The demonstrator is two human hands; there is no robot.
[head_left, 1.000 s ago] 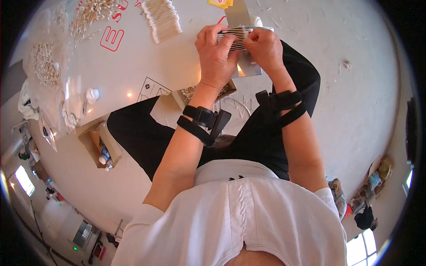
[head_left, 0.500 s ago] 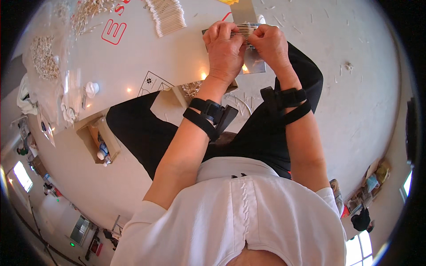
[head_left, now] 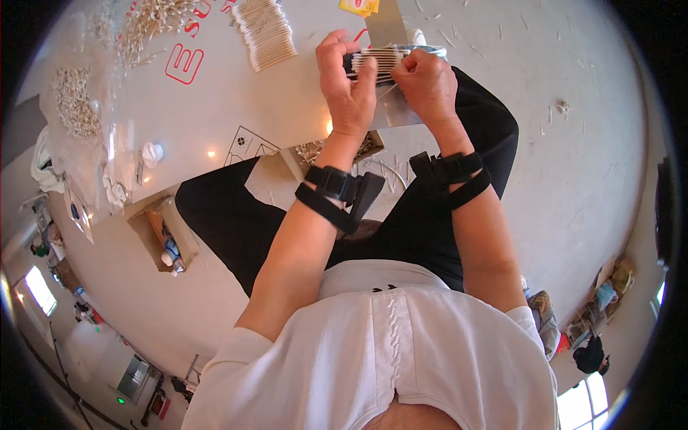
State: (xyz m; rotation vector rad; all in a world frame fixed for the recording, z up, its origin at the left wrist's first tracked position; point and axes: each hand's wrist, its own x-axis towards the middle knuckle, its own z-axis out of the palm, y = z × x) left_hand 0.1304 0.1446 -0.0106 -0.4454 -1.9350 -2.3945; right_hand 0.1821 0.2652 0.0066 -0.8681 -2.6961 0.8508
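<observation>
A row of cotton swabs [head_left: 380,60] lies side by side between my hands at the table's near right corner. My left hand [head_left: 345,86] is open at the row's left end, its thumb against the swab tips and its fingers lifted apart. At the other end, my right hand [head_left: 428,84] is closed with thumb and fingers pinched on the swabs. Under the row is something dark, mostly hidden, and a shiny metal plate [head_left: 398,109] shows below it. Shiny clear material shows behind my right hand.
Another neat row of swabs [head_left: 264,32] lies on the white table [head_left: 208,107]. Loose swabs [head_left: 154,29] and a clear bag of swabs [head_left: 75,100] are farther left, near a white cap [head_left: 152,154]. A yellow packet [head_left: 358,6] lies beyond my hands. Cardboard boxes [head_left: 188,240] stand below the table edge.
My left hand has opened and drawn left off the swabs, uncovering more of the row. My right hand has shifted slightly left and down, still closed at the swabs' right end.
</observation>
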